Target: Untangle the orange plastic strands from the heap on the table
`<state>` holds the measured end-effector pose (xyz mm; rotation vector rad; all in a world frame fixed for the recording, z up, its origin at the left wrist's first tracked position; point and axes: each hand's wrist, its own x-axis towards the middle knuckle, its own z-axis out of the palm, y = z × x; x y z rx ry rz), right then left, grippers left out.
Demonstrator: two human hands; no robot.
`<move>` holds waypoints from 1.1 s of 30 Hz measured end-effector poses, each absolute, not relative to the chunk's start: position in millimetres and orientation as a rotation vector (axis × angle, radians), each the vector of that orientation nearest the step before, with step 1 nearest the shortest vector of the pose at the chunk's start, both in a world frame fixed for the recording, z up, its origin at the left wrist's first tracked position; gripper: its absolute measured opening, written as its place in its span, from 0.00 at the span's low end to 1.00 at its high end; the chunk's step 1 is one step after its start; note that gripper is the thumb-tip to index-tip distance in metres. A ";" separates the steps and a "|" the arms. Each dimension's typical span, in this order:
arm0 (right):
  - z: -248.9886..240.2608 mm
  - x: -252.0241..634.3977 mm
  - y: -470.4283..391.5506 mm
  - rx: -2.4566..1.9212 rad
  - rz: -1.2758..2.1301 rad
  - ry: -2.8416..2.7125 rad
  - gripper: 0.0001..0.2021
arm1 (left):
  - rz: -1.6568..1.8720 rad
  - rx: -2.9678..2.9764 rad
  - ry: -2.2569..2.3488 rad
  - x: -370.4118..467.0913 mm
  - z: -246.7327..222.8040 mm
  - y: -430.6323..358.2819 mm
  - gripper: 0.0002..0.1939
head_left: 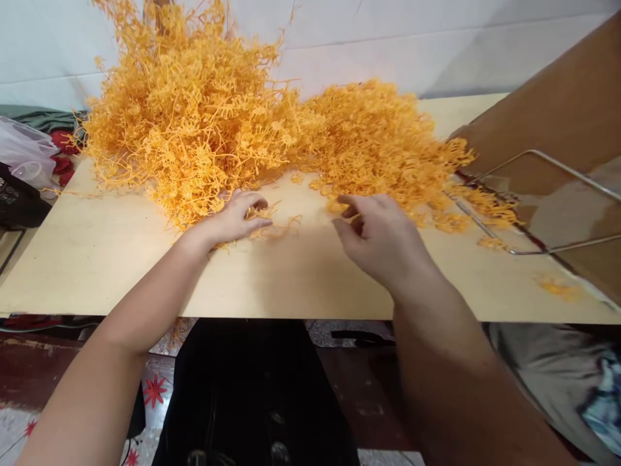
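A big tangled heap of orange plastic flower-like pieces on thin stems [194,123] stands on the left of the pale tabletop. My left hand [235,219] rests at its front edge, fingers curled around a few thin orange strands [284,226] whose ends stick out past the thumb. To the right lies a lower pile of loose orange pieces [373,142]. My right hand [381,239] is at the front of that pile, slightly blurred, its fingers bent and the thumb apart from them. Some small orange bits touch or lie just behind its fingertips.
A bent metal wire frame [533,251] and a large brown cardboard box [543,116] border the table [291,285] on the right. A white tiled wall [369,39] closes the back. A plastic bag [26,149] and a black container [19,200] sit at far left.
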<state>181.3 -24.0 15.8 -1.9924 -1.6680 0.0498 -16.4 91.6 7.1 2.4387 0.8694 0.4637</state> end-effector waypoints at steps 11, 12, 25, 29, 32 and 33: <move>11.8 219.7 -13.4 -2.052 -0.026 -1.238 0.05 | 0.824 1.972 0.640 -32.0 33.7 94.4 0.27; 11.1 214.8 -12.0 -1.998 -0.020 -1.242 0.05 | 0.818 1.996 0.680 -31.9 33.1 94.5 0.28; 33.1 135.9 -11.1 -1.541 0.148 -1.667 0.02 | 0.794 2.064 0.779 -32.4 26.7 103.1 0.28; 25.1 85.1 -12.9 -1.374 0.299 -2.182 0.07 | 0.807 2.013 0.774 -31.9 24.1 101.3 0.28; 18.7 61.9 -2.7 -1.498 0.229 -2.361 0.09 | 0.801 2.020 0.809 -32.1 20.9 99.3 0.27; 17.8 58.6 0.3 -1.524 0.214 -2.396 0.10 | 0.796 2.023 0.817 -32.1 19.6 99.3 0.26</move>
